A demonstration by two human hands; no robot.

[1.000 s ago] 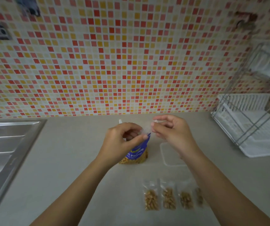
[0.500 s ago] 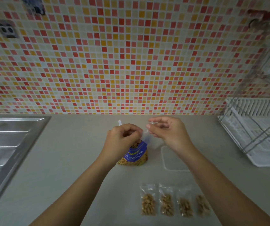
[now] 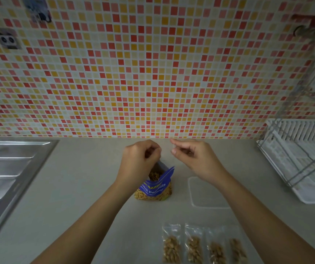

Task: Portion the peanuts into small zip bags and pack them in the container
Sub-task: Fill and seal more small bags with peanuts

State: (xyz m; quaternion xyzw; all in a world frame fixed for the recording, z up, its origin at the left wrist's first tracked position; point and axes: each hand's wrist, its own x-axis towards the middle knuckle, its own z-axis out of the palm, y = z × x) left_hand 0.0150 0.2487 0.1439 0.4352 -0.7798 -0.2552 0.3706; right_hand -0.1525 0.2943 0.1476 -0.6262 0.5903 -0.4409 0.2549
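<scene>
An open blue peanut bag [image 3: 156, 189] stands on the counter, with peanuts showing in its mouth. My left hand [image 3: 141, 161] is bunched at the bag's rear rim, fingers curled down at the opening. My right hand [image 3: 191, 159] hovers just to the right, thumb and fingers pinched around a small clear zip bag that barely shows. A flat clear container [image 3: 191, 189] lies right of the peanut bag, partly under my right forearm. Several filled small zip bags [image 3: 171, 246] lie in a row near the front edge.
A steel sink and drainboard [image 3: 10, 168] takes up the left side. A white dish rack [image 3: 295, 159] stands at the right against the mosaic tile wall. Bare counter stretches between the sink and the peanut bag.
My hands have come apart from the small clear bag they held together. The left hand has dropped to the peanut bag's mouth, and the right has moved slightly right.
</scene>
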